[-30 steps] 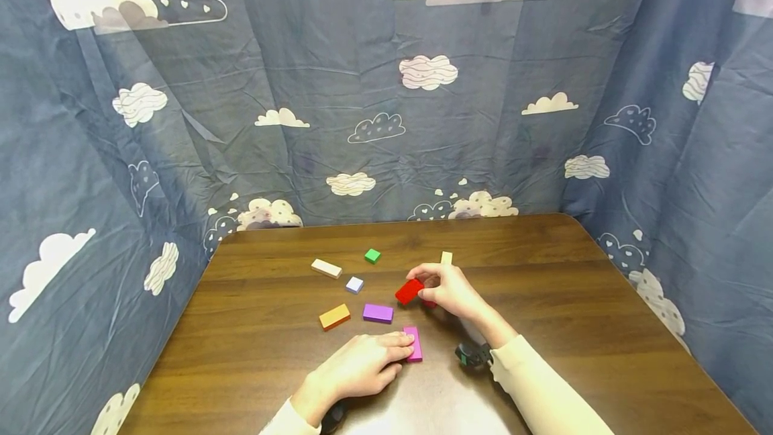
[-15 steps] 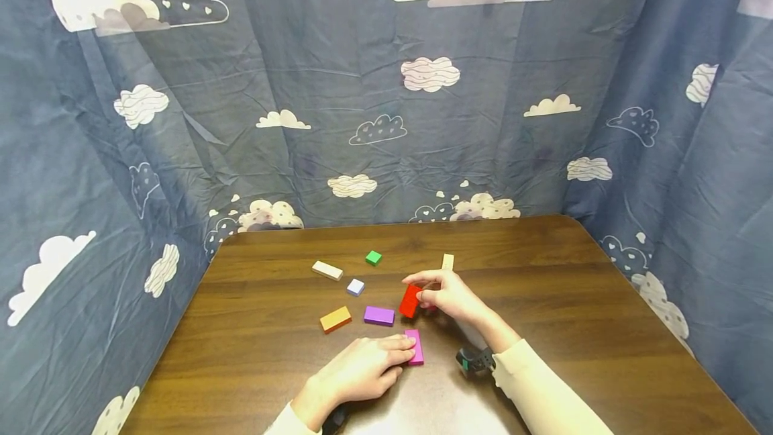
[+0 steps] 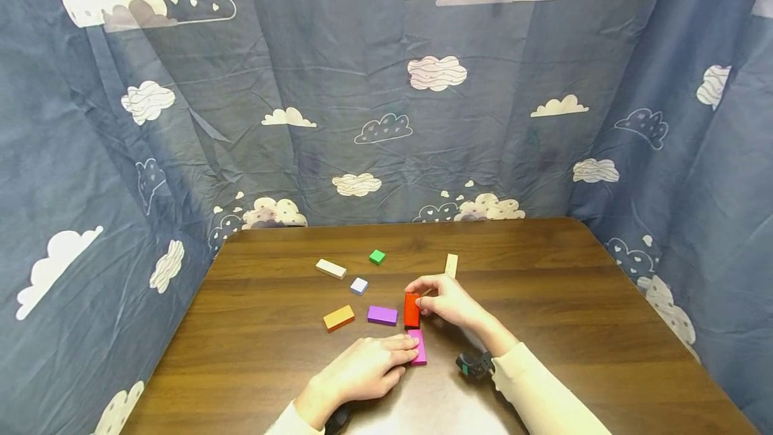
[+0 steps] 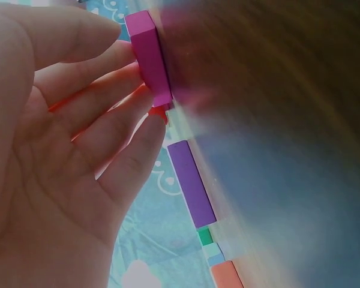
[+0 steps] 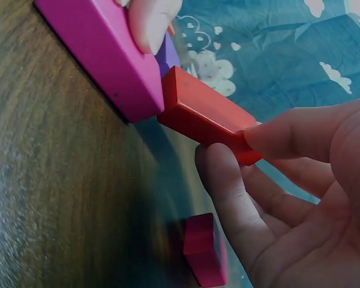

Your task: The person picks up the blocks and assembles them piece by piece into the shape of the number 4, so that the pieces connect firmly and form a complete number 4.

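A magenta block [image 3: 421, 354] lies on the table under the fingertips of my left hand [image 3: 365, 369], whose fingers are extended and touch it. My right hand [image 3: 449, 302] pinches a red block [image 3: 412, 313] between thumb and fingers. Its near end is close to the magenta block's far end, and in the right wrist view the red block [image 5: 207, 111] looks lifted off the tabletop. I cannot tell whether the two blocks touch. Below the right hand stands a crimson block [image 5: 205, 251], which the hand hides in the head view.
Left of the red block lie a purple block [image 3: 382, 315] and an orange block [image 3: 339, 318]. Farther back are a pale blue block [image 3: 359, 286], a white block [image 3: 331, 269] and a green block [image 3: 377, 257]. A cream block [image 3: 451, 265] lies behind the right hand. A cloud-patterned curtain [image 3: 338, 146] borders the table.
My right hand has turned the red block from slanting to nearly in line with the magenta block and brought it nearer. The left hand has stayed on the magenta block.
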Demonstrator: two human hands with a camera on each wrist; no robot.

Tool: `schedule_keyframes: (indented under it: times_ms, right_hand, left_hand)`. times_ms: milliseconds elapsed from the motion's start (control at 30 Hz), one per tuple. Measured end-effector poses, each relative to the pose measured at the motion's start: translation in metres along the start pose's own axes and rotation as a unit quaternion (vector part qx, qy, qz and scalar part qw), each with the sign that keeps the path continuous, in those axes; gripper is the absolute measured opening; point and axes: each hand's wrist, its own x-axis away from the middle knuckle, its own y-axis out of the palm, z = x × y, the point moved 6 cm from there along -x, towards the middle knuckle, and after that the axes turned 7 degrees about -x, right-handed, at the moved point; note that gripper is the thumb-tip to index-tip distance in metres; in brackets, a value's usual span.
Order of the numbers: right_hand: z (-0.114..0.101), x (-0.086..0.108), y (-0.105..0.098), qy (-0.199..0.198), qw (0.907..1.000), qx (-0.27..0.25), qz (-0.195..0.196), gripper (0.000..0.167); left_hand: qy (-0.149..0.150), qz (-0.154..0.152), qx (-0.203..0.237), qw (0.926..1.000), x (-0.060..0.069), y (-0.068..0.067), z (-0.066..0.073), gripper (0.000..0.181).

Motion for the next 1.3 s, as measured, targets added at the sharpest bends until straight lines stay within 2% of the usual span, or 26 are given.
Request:
schedule_keyframes:
  times_ms: [200, 367, 567, 767, 1300]
  right_hand:
    - [-0.001, 0.001, 0.001, 0.002, 0.9999, 0.017, -0.003, 0.028]
    - [-0.001, 0.002, 0.003, -0.005, 0.9979, 0.064, 0.001, 0.027]
    - [-0.001, 0.001, 0.005, -0.031, 0.9905, 0.134, 0.004, 0.027]
    - [0.001, 0.001, 0.008, -0.036, 0.9809, 0.191, -0.012, 0.032]
    - [-0.001, 0.006, 0.011, -0.032, 0.9858, 0.159, -0.043, 0.049]
  left_hand:
    - [-0.005, 0.0, 0.004, 1.0, -0.002, 0.0, -0.001, 0.036]
    - [-0.005, -0.001, 0.007, 1.0, -0.002, 0.002, -0.001, 0.036]
    - [-0.003, 0.004, 0.006, 1.0, -0.001, 0.001, 0.0, 0.036]
    - [-0.002, 0.004, 0.005, 1.0, -0.001, 0.001, 0.0, 0.036]
    - [0.0, 0.003, 0.006, 1.0, 0.0, -0.001, 0.0, 0.036]
